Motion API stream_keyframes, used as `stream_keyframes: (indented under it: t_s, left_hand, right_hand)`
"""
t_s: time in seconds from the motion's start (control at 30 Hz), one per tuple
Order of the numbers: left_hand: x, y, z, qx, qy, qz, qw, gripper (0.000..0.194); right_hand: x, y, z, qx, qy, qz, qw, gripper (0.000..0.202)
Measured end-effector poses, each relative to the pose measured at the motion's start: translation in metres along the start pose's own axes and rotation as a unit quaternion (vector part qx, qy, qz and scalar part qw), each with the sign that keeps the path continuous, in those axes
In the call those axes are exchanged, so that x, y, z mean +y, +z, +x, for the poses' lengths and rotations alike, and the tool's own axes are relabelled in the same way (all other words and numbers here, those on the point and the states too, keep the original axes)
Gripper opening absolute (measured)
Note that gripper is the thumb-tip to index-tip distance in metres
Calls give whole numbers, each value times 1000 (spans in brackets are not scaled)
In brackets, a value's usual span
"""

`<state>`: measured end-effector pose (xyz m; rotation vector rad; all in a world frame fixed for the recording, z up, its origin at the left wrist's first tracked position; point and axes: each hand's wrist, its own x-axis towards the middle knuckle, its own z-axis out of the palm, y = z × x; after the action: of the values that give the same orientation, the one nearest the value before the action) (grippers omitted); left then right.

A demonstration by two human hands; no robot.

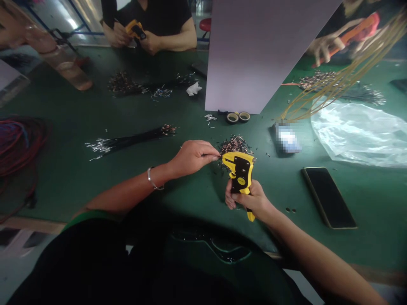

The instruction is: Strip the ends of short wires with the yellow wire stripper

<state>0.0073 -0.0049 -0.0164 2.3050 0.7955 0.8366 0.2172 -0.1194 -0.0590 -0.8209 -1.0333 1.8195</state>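
From here I see one green-topped table (280,182), its pale near edge running along the front of the seated person. A little in from that edge, the right hand (259,197) is wrapped around the handle of one yellow-and-black wire stripper (243,169), held over the table; the left hand (192,157) pinches a thin strand, too small to make out well, at the tool's nose. Two small dark discs (288,209) and one phone (330,198) lie to the right, toward the near edge. Further in come one heap of wire scraps (235,144) just beyond the stripper, one bundle of black wires (133,140) to the left, and one reddish coil (20,146) beyond that. Two tape rolls (232,118) sit by the foot of one tall pale panel (251,51), with one clear plastic bag (362,135) well to the right. Near the far edge, one co-worker (152,25) holds a yellow-and-black tool (135,29); right of the panel, another's hand (327,46) is at an orange tool (354,36). One red stool (205,24) stands behind.
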Motion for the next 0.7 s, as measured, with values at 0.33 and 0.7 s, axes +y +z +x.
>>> stream_keyframes:
  t_s: [0.33, 0.7]
  left_hand:
    - [-13, 4, 3, 4, -12, 0, 1000, 13]
    - [-22, 12, 10, 1, -22, -8, 1000, 13]
  right_hand:
    - [6, 4, 5, 49, -4, 13, 999, 14]
    - [9, 5, 7, 88, -6, 15, 996, 17]
